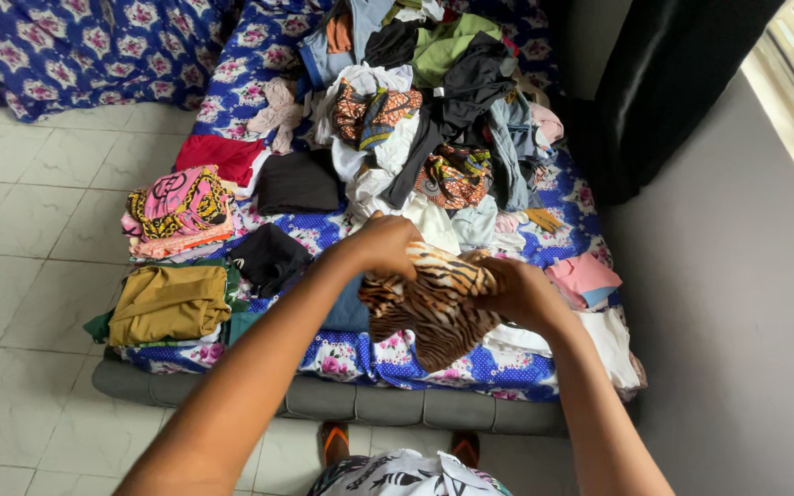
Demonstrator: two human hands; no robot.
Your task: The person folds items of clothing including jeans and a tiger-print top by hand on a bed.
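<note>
A tiger-striped garment hangs bunched between both my hands above the near edge of the mattress. My left hand grips its upper left part. My right hand clutches its right side. Behind them a big loose heap of mixed clothes covers the far half of the mattress, which has a blue floral sheet.
Folded stacks lie along the mattress's left side: a mustard one, a pink patterned one, red and black pieces. A pink folded item sits at right. A grey wall is to the right, tiled floor to the left.
</note>
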